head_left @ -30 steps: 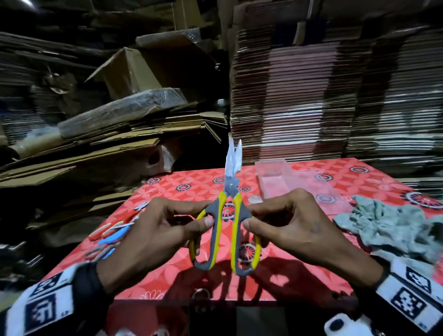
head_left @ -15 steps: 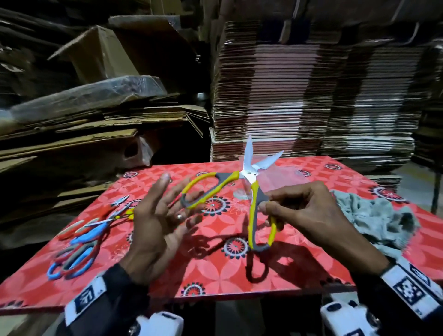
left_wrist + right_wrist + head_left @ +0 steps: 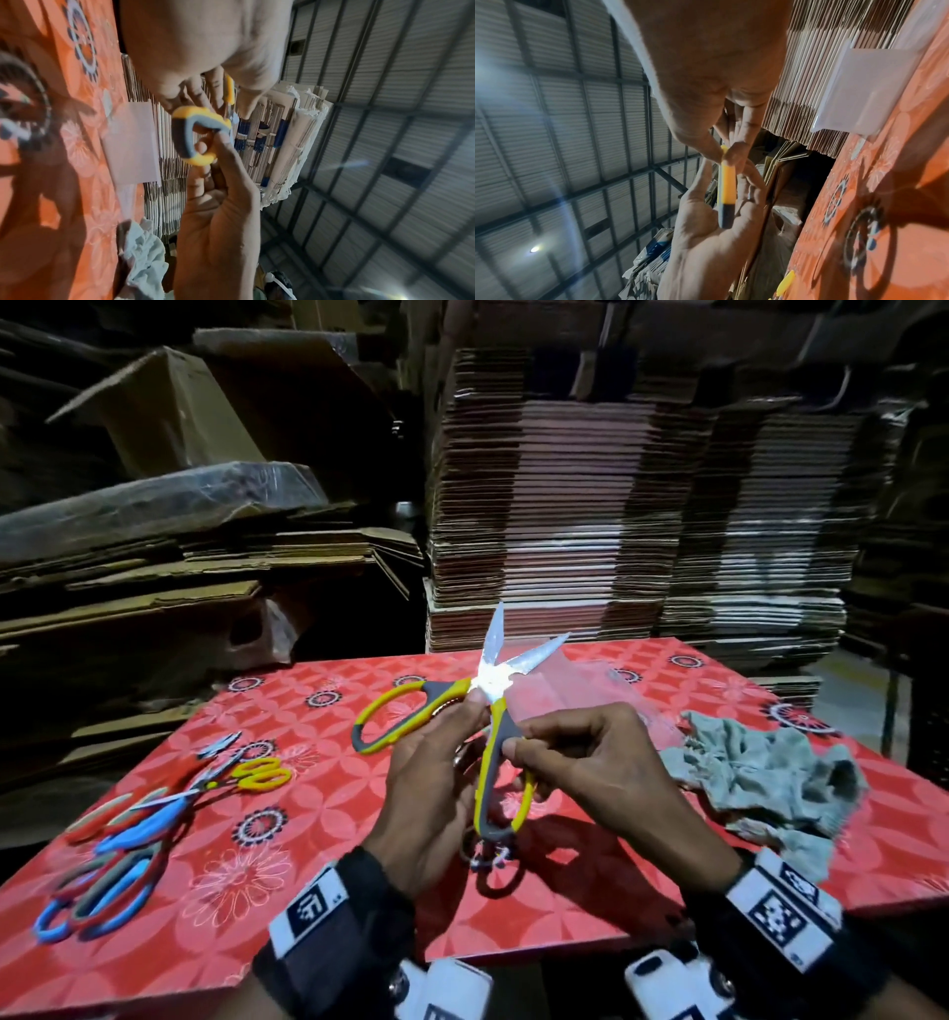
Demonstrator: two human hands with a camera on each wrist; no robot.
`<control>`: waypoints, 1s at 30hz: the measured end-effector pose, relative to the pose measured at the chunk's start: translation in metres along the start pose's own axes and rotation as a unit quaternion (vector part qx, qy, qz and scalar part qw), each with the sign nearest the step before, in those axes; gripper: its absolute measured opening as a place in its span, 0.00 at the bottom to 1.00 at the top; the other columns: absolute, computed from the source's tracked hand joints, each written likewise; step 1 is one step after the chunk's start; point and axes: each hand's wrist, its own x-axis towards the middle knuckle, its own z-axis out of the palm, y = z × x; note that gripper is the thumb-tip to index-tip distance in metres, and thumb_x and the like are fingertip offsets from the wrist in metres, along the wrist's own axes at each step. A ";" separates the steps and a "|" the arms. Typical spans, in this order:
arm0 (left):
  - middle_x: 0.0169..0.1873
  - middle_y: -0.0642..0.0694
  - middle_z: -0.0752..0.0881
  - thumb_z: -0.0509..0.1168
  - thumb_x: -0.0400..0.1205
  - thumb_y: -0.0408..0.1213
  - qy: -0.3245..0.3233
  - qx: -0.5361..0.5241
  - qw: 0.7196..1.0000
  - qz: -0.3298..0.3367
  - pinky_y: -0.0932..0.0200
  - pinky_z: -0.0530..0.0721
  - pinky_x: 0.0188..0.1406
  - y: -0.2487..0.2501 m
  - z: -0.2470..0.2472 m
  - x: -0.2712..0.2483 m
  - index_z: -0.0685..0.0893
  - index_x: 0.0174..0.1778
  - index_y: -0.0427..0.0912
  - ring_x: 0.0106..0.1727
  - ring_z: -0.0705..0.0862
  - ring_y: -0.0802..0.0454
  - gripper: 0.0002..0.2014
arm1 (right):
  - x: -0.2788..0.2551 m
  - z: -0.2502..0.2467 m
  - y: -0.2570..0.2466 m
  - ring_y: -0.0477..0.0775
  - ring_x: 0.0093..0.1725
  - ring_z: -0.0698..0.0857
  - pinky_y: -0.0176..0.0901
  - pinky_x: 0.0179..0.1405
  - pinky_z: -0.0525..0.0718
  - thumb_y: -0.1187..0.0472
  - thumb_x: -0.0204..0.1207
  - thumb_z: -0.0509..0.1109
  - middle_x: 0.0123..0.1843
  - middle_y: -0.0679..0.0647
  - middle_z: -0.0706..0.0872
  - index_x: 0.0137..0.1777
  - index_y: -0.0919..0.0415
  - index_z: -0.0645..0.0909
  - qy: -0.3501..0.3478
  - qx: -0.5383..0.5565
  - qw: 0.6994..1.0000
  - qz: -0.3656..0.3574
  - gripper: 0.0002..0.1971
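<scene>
Yellow-and-grey scissors (image 3: 495,726) are held above the red patterned table (image 3: 328,819), blades spread wide and pointing up and away. My right hand (image 3: 513,744) pinches the near handle, whose loop (image 3: 185,140) hangs below its fingers. My left hand (image 3: 475,706) reaches up from below. Its thumb tip lies at the pivot and its fingers are behind the scissors. The other handle loop (image 3: 390,719) sticks out to the left, free. In the right wrist view the yellow handle (image 3: 726,182) lies across my left palm.
Several other scissors (image 3: 128,839) lie at the table's left, with a small yellow-handled pair (image 3: 259,775) beside them. A crumpled grey cloth (image 3: 760,778) lies at the right and a clear plastic box (image 3: 580,683) at the back. Stacked flat cardboard (image 3: 616,531) stands behind the table.
The scissors went from nearly shut to wide open. My left hand let go of its handle, hung open, and now holds the scissors at the pivot. My right hand kept its handle.
</scene>
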 end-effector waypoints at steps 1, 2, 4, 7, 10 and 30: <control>0.40 0.43 0.93 0.69 0.86 0.37 0.011 -0.001 1.000 0.002 0.56 0.92 0.37 -0.003 0.000 0.003 0.93 0.47 0.39 0.39 0.93 0.49 0.09 | 0.002 -0.001 0.000 0.52 0.26 0.86 0.45 0.32 0.85 0.67 0.76 0.82 0.32 0.63 0.91 0.46 0.64 0.95 -0.009 -0.002 1.000 0.002 0.01; 0.40 0.41 0.93 0.68 0.87 0.36 0.021 -0.001 1.000 0.004 0.53 0.93 0.40 -0.006 -0.001 0.004 0.92 0.48 0.37 0.38 0.92 0.47 0.09 | 0.003 -0.002 -0.001 0.52 0.27 0.87 0.46 0.32 0.86 0.67 0.77 0.82 0.33 0.63 0.91 0.46 0.64 0.95 -0.021 -0.009 1.000 0.006 0.01; 0.43 0.36 0.93 0.69 0.86 0.37 0.040 -0.005 0.999 0.007 0.40 0.90 0.55 -0.011 -0.006 0.007 0.92 0.49 0.37 0.44 0.92 0.40 0.09 | 0.003 -0.004 -0.002 0.55 0.30 0.89 0.50 0.35 0.89 0.66 0.78 0.81 0.35 0.66 0.92 0.47 0.65 0.94 -0.055 -0.020 0.998 0.016 0.02; 0.50 0.34 0.91 0.74 0.81 0.37 0.050 -0.014 0.999 0.007 0.32 0.84 0.68 -0.014 -0.014 0.011 0.94 0.47 0.39 0.56 0.91 0.34 0.06 | 0.002 -0.009 -0.001 0.57 0.36 0.91 0.51 0.41 0.92 0.65 0.79 0.80 0.41 0.70 0.91 0.51 0.67 0.94 -0.089 -0.021 0.996 0.025 0.05; 0.47 0.37 0.91 0.75 0.78 0.40 0.042 -0.012 0.999 0.004 0.37 0.90 0.61 -0.014 -0.014 0.012 0.92 0.48 0.38 0.52 0.92 0.38 0.09 | 0.002 -0.009 0.000 0.61 0.39 0.92 0.52 0.43 0.92 0.65 0.79 0.80 0.43 0.72 0.92 0.52 0.68 0.94 -0.093 -0.007 0.995 0.031 0.06; 0.31 0.44 0.89 0.71 0.84 0.30 0.029 -0.007 1.000 -0.002 0.59 0.88 0.27 0.001 -0.015 0.005 0.89 0.40 0.36 0.29 0.89 0.51 0.07 | 0.017 -0.148 0.036 0.50 0.56 0.86 0.38 0.44 0.80 0.53 0.71 0.87 0.63 0.51 0.90 0.62 0.49 0.91 -0.069 -0.492 0.840 0.219 0.19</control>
